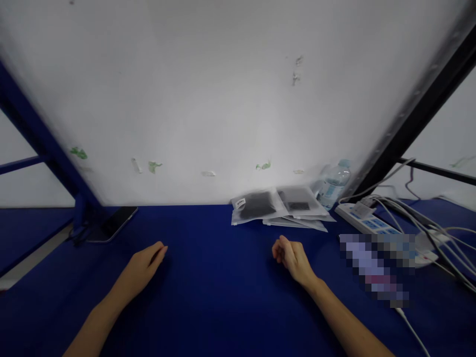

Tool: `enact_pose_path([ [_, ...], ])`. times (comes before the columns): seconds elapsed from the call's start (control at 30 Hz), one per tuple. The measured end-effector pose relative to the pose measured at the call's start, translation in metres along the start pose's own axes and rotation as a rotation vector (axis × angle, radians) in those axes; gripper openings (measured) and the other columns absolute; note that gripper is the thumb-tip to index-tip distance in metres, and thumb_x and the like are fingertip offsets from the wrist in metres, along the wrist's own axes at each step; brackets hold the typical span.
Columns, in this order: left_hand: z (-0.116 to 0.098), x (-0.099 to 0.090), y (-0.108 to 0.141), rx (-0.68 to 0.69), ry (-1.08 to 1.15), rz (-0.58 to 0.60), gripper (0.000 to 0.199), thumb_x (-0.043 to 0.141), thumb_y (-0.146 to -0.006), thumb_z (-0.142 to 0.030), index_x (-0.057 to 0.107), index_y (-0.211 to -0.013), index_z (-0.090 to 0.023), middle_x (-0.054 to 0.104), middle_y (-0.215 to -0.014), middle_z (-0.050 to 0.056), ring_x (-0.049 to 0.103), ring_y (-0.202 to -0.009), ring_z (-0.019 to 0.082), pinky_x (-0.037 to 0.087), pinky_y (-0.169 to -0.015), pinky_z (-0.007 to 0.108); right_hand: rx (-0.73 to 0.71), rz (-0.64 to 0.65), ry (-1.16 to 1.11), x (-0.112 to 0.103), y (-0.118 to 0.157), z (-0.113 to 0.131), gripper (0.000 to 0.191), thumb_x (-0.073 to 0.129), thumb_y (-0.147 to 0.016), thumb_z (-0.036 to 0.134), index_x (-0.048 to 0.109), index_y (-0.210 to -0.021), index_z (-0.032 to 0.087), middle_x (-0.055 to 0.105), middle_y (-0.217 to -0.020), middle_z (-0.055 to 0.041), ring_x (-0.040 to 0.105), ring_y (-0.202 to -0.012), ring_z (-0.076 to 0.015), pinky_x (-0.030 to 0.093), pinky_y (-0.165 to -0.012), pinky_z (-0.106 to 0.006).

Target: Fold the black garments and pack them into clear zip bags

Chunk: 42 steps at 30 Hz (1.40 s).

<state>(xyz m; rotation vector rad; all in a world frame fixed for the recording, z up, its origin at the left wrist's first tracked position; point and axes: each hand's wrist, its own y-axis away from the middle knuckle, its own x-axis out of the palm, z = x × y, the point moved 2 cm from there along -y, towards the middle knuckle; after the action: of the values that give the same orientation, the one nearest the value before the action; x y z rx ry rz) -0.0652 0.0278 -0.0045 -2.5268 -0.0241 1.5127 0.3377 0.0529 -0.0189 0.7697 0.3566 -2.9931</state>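
On the blue table top (208,277), my left hand (143,265) rests at the left with its fingers curled in and the thumb close to the fingertips. Nothing shows in it. My right hand (293,258) lies further right, closed in a loose fist, and I see nothing in its fingers. Several clear zip bags (256,206) with dark contents are stacked just beyond my right hand, apart from it. A phone (118,224) lies beyond my left hand, not touched.
By the wall (208,99) stands a clear plastic bottle (332,186) with a light blue cap. At the right are a white power strip (372,220), several tangled cables (427,228) and a pixelated object (372,267). Frame posts (416,114) rise on both sides.
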Motion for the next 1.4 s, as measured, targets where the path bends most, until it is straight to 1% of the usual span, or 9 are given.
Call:
enact_pose_path([
  [0.23,-0.0019,-0.0010,0.0003,-0.006,0.001,-0.007,0.037,0.030,-0.092,-0.048,0.039,-0.068,-0.023,0.046,-0.059,-0.005,0.049,-0.054,0.014,0.036,-0.058,0.026,-0.015,0.033,0.022,0.0003,-0.0001,0.0010,0.062,0.021,-0.096,0.051,0.057,-0.055,0.020,0.053,-0.045,-0.0009,0.047,-0.040,-0.0119,0.036,-0.045,-0.025],
  [0.4,-0.0014,-0.0002,0.0001,0.001,-0.002,-0.001,0.037,0.031,-0.093,-0.047,0.039,-0.067,-0.023,0.045,-0.059,-0.006,0.048,-0.054,0.014,0.036,-0.058,0.025,-0.011,0.040,0.024,0.0010,0.0004,0.0008,0.062,0.022,-0.096,0.051,0.058,-0.055,0.020,0.053,-0.044,-0.0008,0.047,-0.039,-0.0122,0.036,-0.045,-0.025],
  [0.53,-0.0006,0.0002,0.0008,-0.005,0.004,0.012,0.037,0.031,-0.095,-0.047,0.040,-0.069,-0.023,0.046,-0.059,-0.006,0.049,-0.054,0.014,0.036,-0.057,0.025,-0.010,-0.003,0.030,-0.0008,-0.0005,0.0014,0.063,0.022,-0.095,0.054,0.058,-0.056,0.020,0.053,-0.045,-0.0007,0.047,-0.039,-0.0121,0.036,-0.045,-0.025],
  [0.73,-0.0009,-0.0004,-0.0003,0.013,0.006,-0.013,0.036,0.032,-0.094,-0.047,0.040,-0.069,-0.023,0.048,-0.060,-0.005,0.051,-0.055,0.014,0.037,-0.058,0.025,0.017,-0.046,0.030,-0.0028,-0.0019,0.0026,0.068,0.020,-0.094,0.061,0.058,-0.056,0.020,0.056,-0.047,-0.0016,0.050,-0.041,-0.0126,0.038,-0.046,-0.025],
  [1.0,-0.0017,-0.0009,0.0006,-0.004,0.013,0.000,0.036,0.032,-0.093,-0.046,0.042,-0.068,-0.023,0.048,-0.060,-0.005,0.050,-0.055,0.014,0.037,-0.058,0.025,0.013,-0.044,0.009,-0.0030,-0.0014,0.0011,0.068,0.019,-0.095,0.061,0.058,-0.058,0.020,0.054,-0.047,-0.0011,0.049,-0.041,-0.0123,0.038,-0.046,-0.025],
  [1.1,-0.0010,-0.0002,0.0003,-0.012,0.015,0.009,0.036,0.032,-0.093,-0.047,0.042,-0.069,-0.023,0.050,-0.061,-0.005,0.051,-0.056,0.015,0.037,-0.058,0.025,0.003,-0.019,-0.003,-0.0027,-0.0012,-0.0006,0.067,0.019,-0.095,0.059,0.058,-0.058,0.019,0.054,-0.047,-0.0013,0.048,-0.040,-0.0119,0.037,-0.045,-0.024],
  [1.4,-0.0022,-0.0012,0.0003,-0.009,0.019,-0.020,0.036,0.034,-0.092,-0.047,0.043,-0.067,-0.023,0.049,-0.058,-0.005,0.050,-0.053,0.014,0.036,-0.056,0.025,-0.007,0.001,0.009,-0.0015,-0.0016,-0.0034,0.065,0.021,-0.096,0.056,0.059,-0.058,0.020,0.054,-0.046,-0.0006,0.047,-0.039,-0.0112,0.036,-0.043,-0.024],
])
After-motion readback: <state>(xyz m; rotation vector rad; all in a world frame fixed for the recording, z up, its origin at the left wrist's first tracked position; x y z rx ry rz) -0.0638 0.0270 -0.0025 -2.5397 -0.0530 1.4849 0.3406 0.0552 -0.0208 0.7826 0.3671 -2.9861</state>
